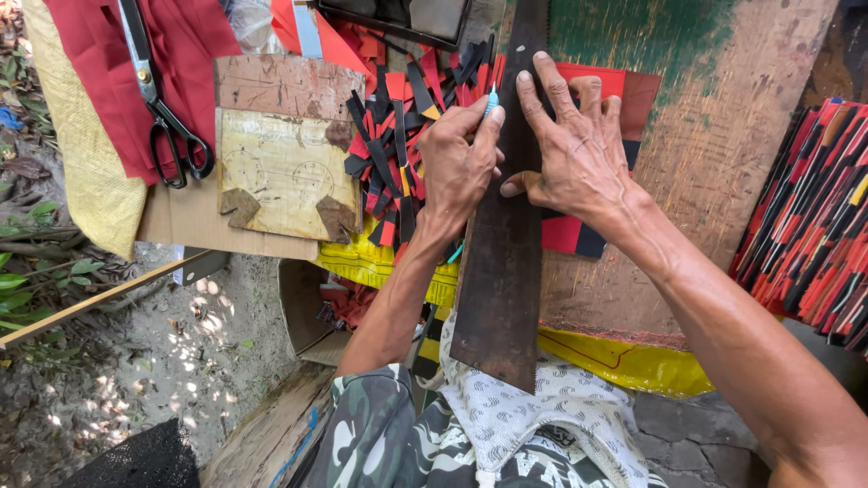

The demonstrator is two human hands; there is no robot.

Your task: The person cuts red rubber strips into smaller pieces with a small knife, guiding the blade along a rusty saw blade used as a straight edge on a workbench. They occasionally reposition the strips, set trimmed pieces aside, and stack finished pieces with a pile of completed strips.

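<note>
- Dark wooden straightedge board (503, 271), long and narrow, lies lengthwise from the person's lap up across the work surface, its far end cut off by the top edge.
- Right hand (579, 149) presses flat on the board, fingers spread and open, holding nothing; its fingertips reach over onto the red and black fabric sheet (579, 230) beneath.
- Left hand (459, 163) is closed in a pinch around a small blue-tipped marking tool (491, 101), its tip set against the board's left edge.
- Just left of the board sits a heap of red, black and yellow cut fabric strips (398, 136).
- Beyond the heap lies a worn cardboard template (285, 163) with faint circles drawn on it, and metal scissors with black handles (167, 117) rest on red cloth (99, 81).
- A weathered wooden tabletop (714, 154) with green paint carries the work; a yellow plastic sheet (633, 361) hangs at its near edge.
- At the right edge, a bundle of striped red and black pieces (814, 226) is partly cut off.
- Bare ground (136, 361) with leaves shows on the left.
- How much of the tool lies inside the fist cannot be made out.
</note>
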